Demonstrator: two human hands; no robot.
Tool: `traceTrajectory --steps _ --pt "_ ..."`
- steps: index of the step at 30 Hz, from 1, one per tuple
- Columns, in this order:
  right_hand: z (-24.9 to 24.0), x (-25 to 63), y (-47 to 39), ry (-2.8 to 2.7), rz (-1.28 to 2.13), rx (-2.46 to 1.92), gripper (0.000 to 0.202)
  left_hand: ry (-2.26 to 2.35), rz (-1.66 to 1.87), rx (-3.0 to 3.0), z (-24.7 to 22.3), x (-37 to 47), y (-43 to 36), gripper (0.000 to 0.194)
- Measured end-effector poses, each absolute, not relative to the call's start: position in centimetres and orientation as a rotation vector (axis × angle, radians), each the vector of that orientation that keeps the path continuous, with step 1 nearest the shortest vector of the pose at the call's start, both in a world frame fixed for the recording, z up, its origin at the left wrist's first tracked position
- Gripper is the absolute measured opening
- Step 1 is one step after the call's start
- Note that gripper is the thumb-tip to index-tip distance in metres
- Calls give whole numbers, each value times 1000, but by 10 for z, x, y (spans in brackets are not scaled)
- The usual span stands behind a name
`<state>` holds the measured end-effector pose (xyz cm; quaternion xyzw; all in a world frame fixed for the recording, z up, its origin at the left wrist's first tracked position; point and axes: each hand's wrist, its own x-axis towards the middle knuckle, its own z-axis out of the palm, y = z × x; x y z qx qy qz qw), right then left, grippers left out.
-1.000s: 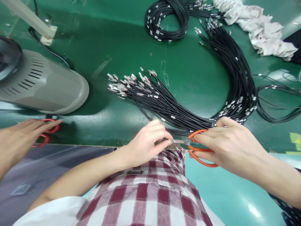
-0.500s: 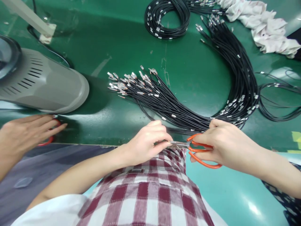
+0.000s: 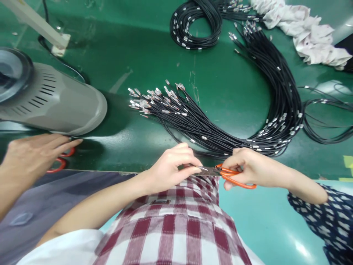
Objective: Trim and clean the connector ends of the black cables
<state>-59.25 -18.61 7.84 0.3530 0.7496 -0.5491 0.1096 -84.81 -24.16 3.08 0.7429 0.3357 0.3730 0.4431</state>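
Pinched between thumb and fingers of my left hand [image 3: 179, 165] is a thin dark wire with a small pale tip [image 3: 203, 168]; most of it is hidden in the hand. My right hand [image 3: 248, 167] is closed around the handles of orange-handled scissors [image 3: 237, 177]. Their blades point left and reach the pale tip, at the table's front edge. Whether the blades touch it is too small to tell. Just beyond both hands lies a curved bundle of black cables [image 3: 209, 129] with silvery terminals at its left end.
A co-worker's hand [image 3: 38, 151] rests over red-handled scissors [image 3: 57, 165] at the left, beside a grey machine [image 3: 74, 103]. On the green table [image 3: 116, 55] lie a coiled cable bundle [image 3: 176, 27], loose cables [image 3: 311, 136] and crumpled pale cloth [image 3: 306, 33].
My right hand has shifted slightly left, and the scissors' handles have come closer together. My left hand has stayed nearly in place. The view has tilted slightly.
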Motion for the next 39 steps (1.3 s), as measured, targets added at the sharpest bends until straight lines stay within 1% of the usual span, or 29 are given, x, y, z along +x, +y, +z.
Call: traceTrajectory --steps 2,4,5,6,9,11,13,16,19,21,22,24,26,28,31,35,39 --pt "75 -587 -186 2050 -1934 1082 37 869 921 1772 35 -852 -245 6" --pt "73 -583 -187 1980 -2157 1124 44 911 908 1690 40 -859 -251 9" --pt "73 -582 -189 2022 -2191 1137 46 931 899 1651 40 -863 -256 10" --pt "72 -582 -190 2123 -2146 1172 47 949 886 1604 40 -869 -262 12" --pt "64 -590 -193 2434 -1843 1294 48 966 852 1296 29 -886 -282 15" --pt "55 -603 -192 2546 -1572 1404 43 925 824 975 17 -898 -297 20" --pt "46 -623 -187 2632 -1298 1492 36 898 716 828 8 -908 -308 25" --pt "33 -661 -176 2839 -870 1501 25 1047 554 934 10 -924 -315 27" --pt "24 -695 -159 3008 -387 1397 13 1248 498 1091 21 -938 -308 29" --pt "21 -709 -149 3043 -263 1346 6 1374 567 1138 22 -944 -295 30" --pt "20 -712 -145 3036 -300 1373 5 1428 650 1132 20 -945 -287 29" --pt "21 -712 -140 2983 -530 1521 7 1469 862 1056 14 -941 -265 30" --pt "24 -705 -139 2881 -871 1685 12 1397 1066 950 9 -932 -241 39" --pt "27 -697 -141 2774 -1221 1743 17 1286 1247 849 9 -921 -220 44" --pt "30 -690 -149 2607 -1688 1687 25 1123 1453 756 17 -906 -201 36" --pt "32 -689 -164 2389 -2035 1607 33 1006 1431 732 25 -895 -200 27" --pt "29 -686 -178 2248 -2165 1537 32 979 1364 700 27 -889 -204 26"
